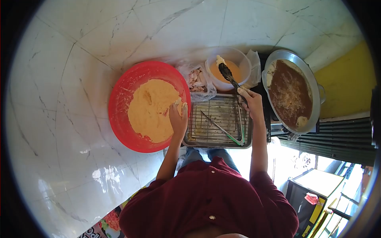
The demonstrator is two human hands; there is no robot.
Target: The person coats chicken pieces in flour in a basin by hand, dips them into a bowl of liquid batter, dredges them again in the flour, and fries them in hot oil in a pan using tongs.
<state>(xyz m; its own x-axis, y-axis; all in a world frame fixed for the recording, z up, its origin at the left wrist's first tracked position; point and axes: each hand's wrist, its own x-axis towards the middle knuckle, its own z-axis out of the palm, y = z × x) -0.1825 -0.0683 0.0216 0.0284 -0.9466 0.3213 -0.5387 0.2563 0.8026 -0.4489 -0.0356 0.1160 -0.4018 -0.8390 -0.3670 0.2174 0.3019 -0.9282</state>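
Note:
My left hand [178, 117] is at the right side of the red basin [120, 126], over the pale orange flour [152, 113], with flour on its spread fingertips. My right hand [249, 98] grips black tongs [229, 75]. A pale coated piece [220, 60] is at the tongs' tip, above the clear bowl [245, 59] of orange liquid. Raw meat pieces [197, 80] lie in a plastic bag beside the basin. Below the bowl, a wire rack on a tray [214, 143] bears metal tongs with green ends [234, 138].
At the right, a large metal pan [316, 104] holds bubbling brown oil, with a pale piece near its lower edge. A tiled wall or surface [79, 79] spreads behind and left. A dark slatted shutter [341, 135] and a cabinet [315, 184] are at the lower right.

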